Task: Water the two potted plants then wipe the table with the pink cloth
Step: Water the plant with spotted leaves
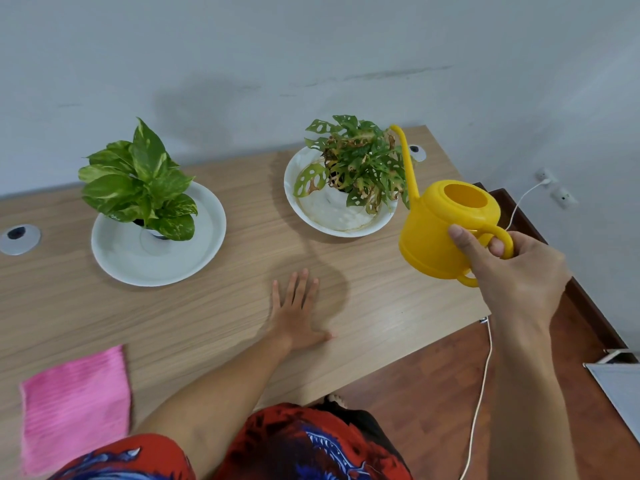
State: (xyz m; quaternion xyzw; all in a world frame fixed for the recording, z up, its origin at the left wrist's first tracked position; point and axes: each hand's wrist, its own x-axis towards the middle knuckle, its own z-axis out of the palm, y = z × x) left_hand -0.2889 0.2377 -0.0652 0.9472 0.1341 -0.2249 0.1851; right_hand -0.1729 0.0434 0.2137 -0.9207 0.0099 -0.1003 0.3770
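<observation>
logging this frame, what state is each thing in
yellow watering can: held up by right hand, spout at right plant
left plant: upright in its saucer
left hand: flat on table, empty
pink cloth: lying flat, untouched

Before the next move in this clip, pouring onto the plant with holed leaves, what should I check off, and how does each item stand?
1. Right hand grips the yellow watering can by its handle: ok.
2. Spout tip over the holed-leaf plant: ok, it sits at the foliage's right edge.
3. White dish under that plant to catch runoff: ok.
4. Water in the can: cannot tell; the opening shows only yellow inside.
5. Left hand clear of the pour: ok, flat on the table in front of the dish.
6. Pink cloth ready for wiping: ok, at the near left edge.
</observation>
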